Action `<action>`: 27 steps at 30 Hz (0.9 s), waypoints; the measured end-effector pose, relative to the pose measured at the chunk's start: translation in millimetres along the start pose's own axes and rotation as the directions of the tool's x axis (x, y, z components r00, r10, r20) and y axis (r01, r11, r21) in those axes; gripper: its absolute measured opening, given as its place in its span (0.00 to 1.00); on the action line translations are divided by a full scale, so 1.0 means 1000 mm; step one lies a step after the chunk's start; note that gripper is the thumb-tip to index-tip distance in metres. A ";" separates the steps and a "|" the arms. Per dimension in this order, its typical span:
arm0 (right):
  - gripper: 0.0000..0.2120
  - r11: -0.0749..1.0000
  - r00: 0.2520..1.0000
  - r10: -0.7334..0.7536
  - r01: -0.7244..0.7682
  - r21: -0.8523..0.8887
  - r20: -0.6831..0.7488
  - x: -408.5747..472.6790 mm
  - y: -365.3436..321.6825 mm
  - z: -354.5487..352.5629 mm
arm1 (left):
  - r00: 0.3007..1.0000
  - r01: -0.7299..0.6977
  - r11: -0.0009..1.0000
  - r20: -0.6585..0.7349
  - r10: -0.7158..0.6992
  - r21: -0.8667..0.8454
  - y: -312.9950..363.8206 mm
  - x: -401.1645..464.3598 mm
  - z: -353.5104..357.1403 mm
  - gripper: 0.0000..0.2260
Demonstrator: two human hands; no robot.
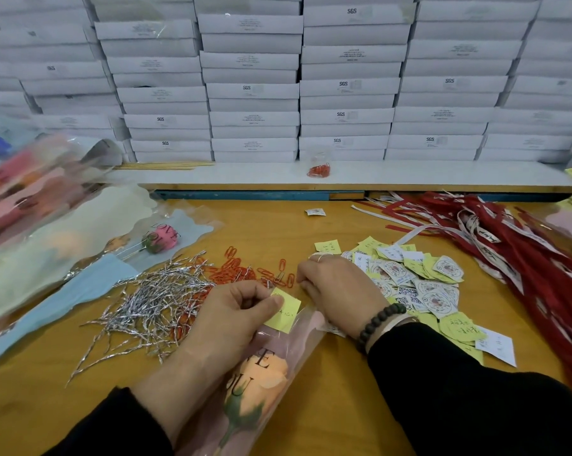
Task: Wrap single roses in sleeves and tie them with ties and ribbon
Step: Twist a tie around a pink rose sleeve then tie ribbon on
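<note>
Presently, head view: a sleeved rose (258,383) lies on the bench (343,390) right before the person, peach bloom inside a clear and pink sleeve (297,337) printed with dark letters. Long axis runs from near-left to far-right; stem (227,436) points back at the person, the sleeve's open mouth points away toward the paper clips (241,274). Left hand (235,320) rests on the sleeve, its grip clamped thumb to forefinger on a yellow note (286,312) at the mouth edge. Right hand (337,291) is curled, fingertips down among the clips and just beside the note; whether that grip has closed on a clip cannot be told. Judgement on handling: the whole is light; film is thin, slick and crackly, likely to slide on the bench and crease if squeezed; bloom crushes easily. Best hold is low on the stem through the sleeve, or the film edge, never over the bloom. Silver ties (152,301) lie left of the hands, cards (419,281) and red ribbon (525,258) to the right.
</note>
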State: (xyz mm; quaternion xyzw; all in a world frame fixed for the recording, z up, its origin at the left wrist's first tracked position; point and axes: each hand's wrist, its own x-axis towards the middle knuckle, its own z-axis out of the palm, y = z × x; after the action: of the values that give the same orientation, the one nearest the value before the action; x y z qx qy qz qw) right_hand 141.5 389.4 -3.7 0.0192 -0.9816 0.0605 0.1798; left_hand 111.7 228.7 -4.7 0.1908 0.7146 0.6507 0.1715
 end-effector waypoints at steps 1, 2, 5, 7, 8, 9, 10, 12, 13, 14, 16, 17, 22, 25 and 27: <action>0.08 1.000 1.000 0.018 -0.017 0.019 -0.007 0.000 0.000 0.000 | 1.000 0.003 1.000 0.003 -0.003 -0.009 0.000 0.000 0.000 0.09; 0.08 0.998 0.999 0.046 -0.045 0.051 -0.013 0.000 0.001 0.000 | 1.000 0.006 1.000 0.007 -0.006 -0.017 0.000 0.000 0.000 0.09; 0.06 0.929 0.976 0.217 -0.206 0.309 -0.001 0.000 0.003 -0.002 | 1.000 0.009 1.000 0.005 -0.009 -0.022 0.000 0.000 0.000 0.08; 0.09 0.760 0.940 0.337 -0.302 0.575 0.048 -0.001 0.002 -0.005 | 1.000 0.000 1.000 0.004 0.000 -0.018 0.000 0.001 0.000 0.08; 0.09 0.659 0.926 0.372 -0.312 0.684 0.063 -0.002 0.002 -0.008 | 1.000 -0.009 1.000 0.001 0.009 -0.016 -0.001 0.001 0.000 0.08; 0.09 0.557 0.915 0.396 -0.305 0.773 0.076 -0.003 0.001 -0.011 | 1.000 -0.019 1.000 -0.003 0.019 -0.015 -0.001 0.001 0.000 0.08; 0.08 0.458 0.907 0.412 -0.290 0.840 0.089 -0.004 0.001 -0.015 | 1.000 -0.030 0.999 -0.008 0.030 -0.014 -0.001 0.002 0.001 0.08; 0.07 0.332 0.895 0.436 -0.258 0.907 0.094 -0.006 0.000 -0.025 | 0.998 -0.059 0.998 -0.014 0.059 -0.013 -0.001 0.001 0.001 0.08; 0.07 0.319 0.890 0.449 -0.243 0.916 0.080 -0.007 0.000 -0.031 | 0.997 -0.075 0.997 -0.013 0.075 -0.014 0.000 0.001 0.002 0.08; 0.07 0.327 0.885 0.462 -0.231 0.916 0.059 -0.008 0.000 -0.037 | 0.996 -0.089 0.996 -0.009 0.088 -0.016 0.000 0.001 0.002 0.08; 0.07 0.345 0.878 0.478 -0.206 0.916 0.017 -0.012 0.000 -0.050 | 0.994 -0.110 0.994 -0.009 0.110 -0.029 0.002 0.000 0.002 0.09; 0.08 0.340 0.878 0.479 -0.191 0.921 0.005 -0.014 0.000 -0.055 | 0.993 -0.118 0.992 -0.013 0.117 -0.033 0.002 0.000 0.002 0.09; 0.08 0.316 0.915 0.402 -0.162 0.935 0.022 -0.023 -0.014 -0.065 | 0.992 -0.124 0.992 -0.005 0.123 -0.032 0.003 -0.001 0.004 0.08; 0.09 0.351 0.942 0.328 -0.189 0.917 0.069 -0.024 -0.025 -0.054 | 0.990 -0.138 0.990 0.012 0.138 -0.017 0.003 -0.001 0.005 0.08; 0.08 0.404 0.954 0.285 -0.204 0.892 0.089 -0.024 -0.028 -0.048 | 0.988 -0.153 0.988 0.010 0.153 -0.005 0.002 -0.001 0.004 0.07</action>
State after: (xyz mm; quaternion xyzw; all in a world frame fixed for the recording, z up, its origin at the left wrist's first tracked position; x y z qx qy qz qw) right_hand 182.4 367.5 35.2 -0.0350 -0.7856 0.5942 0.1693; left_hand 114.5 232.3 -3.3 0.2483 0.6957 0.6624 0.1250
